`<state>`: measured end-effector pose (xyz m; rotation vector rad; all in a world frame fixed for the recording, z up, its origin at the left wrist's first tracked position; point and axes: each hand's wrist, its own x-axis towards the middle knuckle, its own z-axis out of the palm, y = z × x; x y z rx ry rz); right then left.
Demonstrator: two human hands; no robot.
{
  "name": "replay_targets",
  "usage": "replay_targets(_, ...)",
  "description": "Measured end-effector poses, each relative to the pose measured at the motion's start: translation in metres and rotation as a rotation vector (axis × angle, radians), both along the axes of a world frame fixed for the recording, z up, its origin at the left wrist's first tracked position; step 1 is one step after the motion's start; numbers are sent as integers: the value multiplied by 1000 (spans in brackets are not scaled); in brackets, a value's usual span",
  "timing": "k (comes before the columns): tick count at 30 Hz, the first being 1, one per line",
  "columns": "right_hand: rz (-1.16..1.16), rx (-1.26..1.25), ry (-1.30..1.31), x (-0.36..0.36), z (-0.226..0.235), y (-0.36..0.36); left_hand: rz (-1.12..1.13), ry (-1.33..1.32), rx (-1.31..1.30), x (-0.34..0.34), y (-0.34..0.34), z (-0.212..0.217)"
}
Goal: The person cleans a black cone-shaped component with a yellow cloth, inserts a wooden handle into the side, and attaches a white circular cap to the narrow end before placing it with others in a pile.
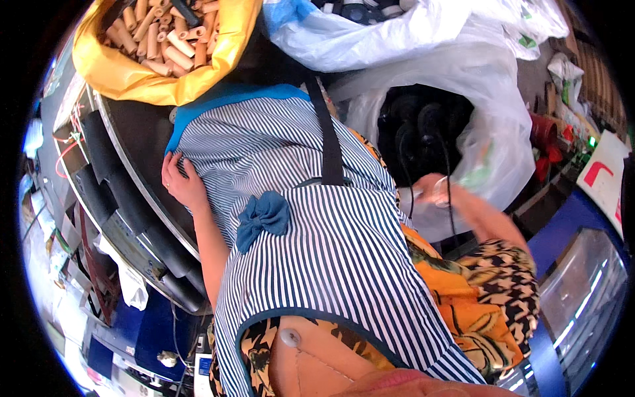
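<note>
My left hand lies at the left edge of the striped apron over my lap. Its fingers are spread a little and hold nothing that I can see. On the other side, my right hand is beside my hip, at the near rim of a translucent plastic bag. Motion blurs its fingers, so their grip is unclear. Inside that bag are black rounded things, too dark to name. Two thin black cords hang past the right hand.
A yellow sack full of short tan tubes stands at the far left. White bags with dark and pale pieces are beyond the translucent one. Left of me runs a curved metal edge with a row of black rollers.
</note>
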<state>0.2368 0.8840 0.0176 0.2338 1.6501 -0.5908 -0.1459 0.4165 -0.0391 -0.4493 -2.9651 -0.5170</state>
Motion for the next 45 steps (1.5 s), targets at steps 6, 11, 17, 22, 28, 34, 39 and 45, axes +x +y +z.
replay_targets(6, -573, 159, -290, -44, 52, 58, 32, 18, 13, 3, 7, 6)
replay_targets(11, -246, -64, -233, -31, -9, 27, -17, 22, -16, 1, 5, 0)
replay_targets(17, -843, -21, 30, -66, -34, 3, 7, -8, -6, 4, 5, 4)
replay_targets(22, 177, 32, 668, -89, -57, -39, 24, -17, -17, 5, 6, 5)
replay_targets(28, 222, 206, 91, -67, -66, -73, 24, -11, -29, 7, 4, 7)
replay_targets(34, -224, 302, 127, -14, -109, -93, 7, -3, -48, 5, 5, 2)
replay_targets(39, -313, 301, 220, -9, -119, -96, 15, -12, -45, 6, 3, 2)
replay_targets(45, -173, 324, 409, -16, -119, -86, 16, 8, -47, 6, 6, 9)
